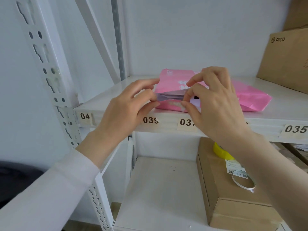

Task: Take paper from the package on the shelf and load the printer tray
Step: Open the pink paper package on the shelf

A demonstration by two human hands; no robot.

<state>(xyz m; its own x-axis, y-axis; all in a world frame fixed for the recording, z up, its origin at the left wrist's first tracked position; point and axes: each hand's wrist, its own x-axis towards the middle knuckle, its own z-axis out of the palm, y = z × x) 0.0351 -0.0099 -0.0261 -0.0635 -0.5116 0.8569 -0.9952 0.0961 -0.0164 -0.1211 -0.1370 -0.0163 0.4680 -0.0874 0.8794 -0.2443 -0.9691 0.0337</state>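
Pink package (pixel 173 84) is lying on shelf (pixel 275 112). Left hand (pixel 126 105) and right hand (pixel 215 99) are pinching its torn flaps apart (thin, slippery film); the ream inside looks heavy, so I'd be gripping the stack's edges.

A plain white wall (pixel 191 30) stands behind white metal shelving (pixel 275 117) with a perforated upright (pixel 50 84) at left — soft, even light, cardboard boxes (pixel 286 59) far right.
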